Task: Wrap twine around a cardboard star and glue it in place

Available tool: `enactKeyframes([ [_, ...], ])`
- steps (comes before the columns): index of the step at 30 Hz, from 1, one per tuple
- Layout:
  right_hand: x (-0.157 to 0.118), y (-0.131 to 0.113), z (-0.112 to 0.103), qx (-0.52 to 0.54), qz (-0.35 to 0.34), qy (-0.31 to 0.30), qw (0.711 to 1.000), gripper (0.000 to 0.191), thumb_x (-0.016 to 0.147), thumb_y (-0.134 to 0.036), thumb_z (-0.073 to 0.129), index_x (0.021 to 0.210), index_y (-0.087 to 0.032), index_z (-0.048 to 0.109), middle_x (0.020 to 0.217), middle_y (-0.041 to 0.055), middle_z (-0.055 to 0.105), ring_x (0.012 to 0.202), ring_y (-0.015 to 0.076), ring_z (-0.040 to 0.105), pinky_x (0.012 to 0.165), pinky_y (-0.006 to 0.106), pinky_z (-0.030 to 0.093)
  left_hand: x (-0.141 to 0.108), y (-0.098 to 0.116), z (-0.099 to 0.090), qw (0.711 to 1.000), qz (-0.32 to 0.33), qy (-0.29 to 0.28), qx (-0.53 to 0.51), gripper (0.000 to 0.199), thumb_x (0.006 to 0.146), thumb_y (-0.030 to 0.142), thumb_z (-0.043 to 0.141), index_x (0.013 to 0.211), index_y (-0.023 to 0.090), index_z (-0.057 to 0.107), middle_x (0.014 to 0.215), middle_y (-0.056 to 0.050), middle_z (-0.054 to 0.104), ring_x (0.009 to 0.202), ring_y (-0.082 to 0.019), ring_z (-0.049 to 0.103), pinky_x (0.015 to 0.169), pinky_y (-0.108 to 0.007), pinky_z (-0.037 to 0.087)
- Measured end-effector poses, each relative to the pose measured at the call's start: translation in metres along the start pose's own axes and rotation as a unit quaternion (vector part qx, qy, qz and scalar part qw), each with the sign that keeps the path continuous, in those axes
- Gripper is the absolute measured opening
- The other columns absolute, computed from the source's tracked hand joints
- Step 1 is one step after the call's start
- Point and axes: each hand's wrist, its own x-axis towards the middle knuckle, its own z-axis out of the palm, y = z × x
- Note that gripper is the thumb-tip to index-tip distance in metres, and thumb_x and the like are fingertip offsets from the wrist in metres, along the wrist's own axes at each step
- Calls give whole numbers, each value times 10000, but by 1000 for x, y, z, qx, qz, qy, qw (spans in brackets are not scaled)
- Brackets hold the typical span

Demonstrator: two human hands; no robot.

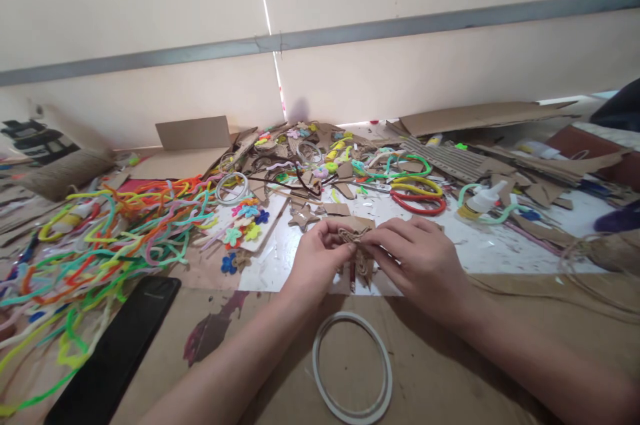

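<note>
A small brown piece wound with twine [356, 235] is held between both hands over the white sheet. My left hand [320, 257] pinches its left side with thumb and fingers. On its right side, the fingertips of my right hand [417, 261] are pressed together on the twine. Just below the fingers, a brown cardboard piece [365, 270] and a thin dark reddish stick [353, 277] show in part. A cardboard star [303, 216] lies beyond my left hand.
Pipe cleaners [145, 231] pile up at the left beside a black phone [117, 351]. A tape roll [316, 358] lies between my forearms. Felt flowers [245, 228], a glue bottle [485, 198], cardboard scraps [450, 158] and a twine spool [67, 171] lie around.
</note>
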Motion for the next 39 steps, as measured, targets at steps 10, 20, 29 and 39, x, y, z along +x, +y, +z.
enactKeyframes([
  [10, -1, 0, 2, -7, -17, 10, 1000, 184, 987, -154, 552, 945, -175, 729, 870, 50, 740, 739, 188, 613, 718, 346, 354, -3, 3, 1, 999, -12, 26, -20, 284, 686, 144, 754, 949, 155, 644, 725, 4, 645, 629, -110, 587, 610, -217, 464],
  [20, -2, 1, 3, -3, -11, -8, 1000, 188, 990, -160, 549, 939, -177, 729, 877, 52, 729, 746, 196, 614, 735, 355, 356, 0, 2, 0, 1000, 7, 10, -1, 237, 699, 175, 773, 898, 141, 649, 779, -18, 678, 675, -119, 618, 639, -223, 484],
  [29, 0, 4, 2, 21, 20, -23, 999, 152, 983, -154, 547, 898, -187, 670, 831, 45, 702, 774, 196, 627, 730, 333, 362, 0, -1, -2, 999, 19, 27, 27, 212, 670, 101, 722, 868, 146, 664, 788, -24, 682, 690, -126, 624, 643, -221, 475],
  [39, 0, 4, 2, 2, 8, -23, 1000, 155, 984, -159, 549, 910, -185, 682, 834, 44, 699, 733, 195, 593, 725, 337, 355, -2, 4, 3, 1000, 3, 9, 16, 202, 683, 117, 717, 862, 140, 627, 710, -3, 652, 594, -102, 578, 581, -208, 445],
])
